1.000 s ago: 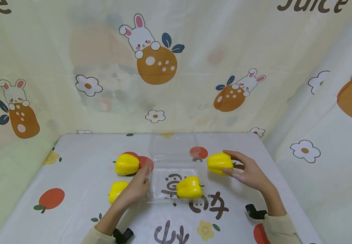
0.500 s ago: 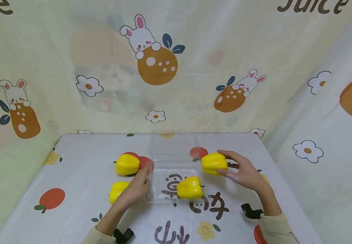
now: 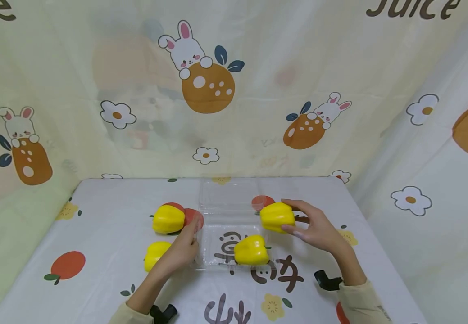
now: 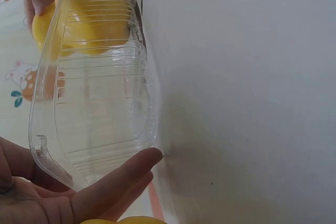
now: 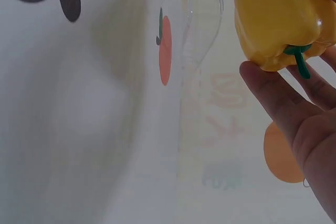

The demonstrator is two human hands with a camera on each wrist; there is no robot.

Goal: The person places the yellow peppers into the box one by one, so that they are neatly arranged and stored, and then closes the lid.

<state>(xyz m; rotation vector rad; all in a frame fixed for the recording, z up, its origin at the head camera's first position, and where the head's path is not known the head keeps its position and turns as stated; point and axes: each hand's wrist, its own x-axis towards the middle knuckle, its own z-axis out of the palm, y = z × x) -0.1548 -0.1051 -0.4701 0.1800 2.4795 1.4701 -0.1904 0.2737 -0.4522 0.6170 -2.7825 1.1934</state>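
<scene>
Backdrop: pale cloth on three sides, printed with rabbits, oranges and white flowers; it hides whatever room lies beyond.
Table: covered in white, with printed red fruit, yellow flowers and brown lettering.
Clear container: mid-table, lid laid back, base in front; filling it seems to be the step in hand.
Left hand: against the base's left end, fingers fairly straight on the outer wall, apparently steadying it without clasping.
Right hand: its grip is parted to a pepper's width, thumb and fingertips pinching one; the next move probably calls for bringing it inward, lowering it clear of the rim and letting go.
Held pepper: yellow, raised near the base's back right corner, stem towards the hand; whether it is inside the rim I cannot tell.
Packed pepper: on its side in the base, front right; room appears to remain left of it.
Loose peppers: two left of the container, one farther back, one nearer and partly hidden by the left hand.
</scene>
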